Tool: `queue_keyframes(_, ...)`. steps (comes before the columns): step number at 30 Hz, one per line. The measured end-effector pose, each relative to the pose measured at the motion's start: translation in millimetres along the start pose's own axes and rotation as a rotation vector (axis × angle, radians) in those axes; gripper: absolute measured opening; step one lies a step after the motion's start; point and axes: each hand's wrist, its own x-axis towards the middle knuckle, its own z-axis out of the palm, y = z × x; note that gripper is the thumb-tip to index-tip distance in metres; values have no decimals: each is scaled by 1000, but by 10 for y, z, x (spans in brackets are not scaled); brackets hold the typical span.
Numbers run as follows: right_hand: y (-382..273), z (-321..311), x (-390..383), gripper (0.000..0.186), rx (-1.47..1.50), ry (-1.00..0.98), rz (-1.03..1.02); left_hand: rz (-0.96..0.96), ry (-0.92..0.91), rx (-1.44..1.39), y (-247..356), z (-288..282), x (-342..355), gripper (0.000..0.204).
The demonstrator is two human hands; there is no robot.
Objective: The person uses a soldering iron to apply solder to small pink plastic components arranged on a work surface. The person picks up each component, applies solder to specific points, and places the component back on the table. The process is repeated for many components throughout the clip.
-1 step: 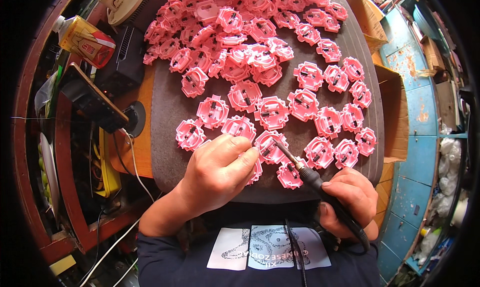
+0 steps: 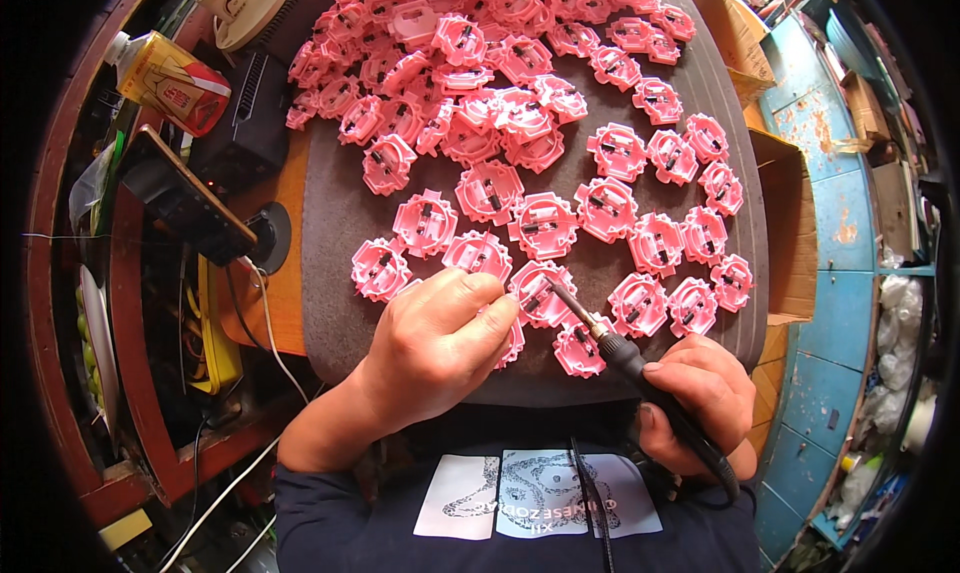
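Observation:
My right hand [image 2: 705,398] grips the black handle of a soldering iron [image 2: 628,358]. Its metal tip points up and left, at the inside of a pink plastic housing [image 2: 540,305] with small black and silver parts in it. To the left, my left hand [image 2: 438,343] is closed, thumb and fingertips pressed together near that housing. Whatever those fingers pinch is too small or hidden to make out. Another pink housing [image 2: 480,253] lies just beyond my left fingers, and one more is partly covered by that hand. Below the iron's tip sits a further pink housing [image 2: 577,351].
A large heap of pink housings [image 2: 450,63] covers the far part of the dark grey work surface [image 2: 335,203]. Several single ones lie to the right. A phone-like device on a stand [image 2: 185,198] and a bottle [image 2: 172,83] stand left; cardboard boxes [image 2: 790,228] stand right.

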Motion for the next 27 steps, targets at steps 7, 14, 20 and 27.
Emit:
queue_keyframes(7, 39, 28, 5, 41, 3, 10, -15, -12, -32, 13, 0, 16, 9, 29)
queue_keyframes(14, 38, 34, 3, 41, 7, 11, -14, -7, -17, 16, -9, 34, 40, 29)
queue_keyframes(20, 35, 20, 4, 40, -8, 5, -17, 0, 36, 18, -16, 36, 34, 30)
queue_keyframes(27, -8, -14, -20, 41, 2, -3, 5, -2, 75, -6, -8, -36, -59, 33)
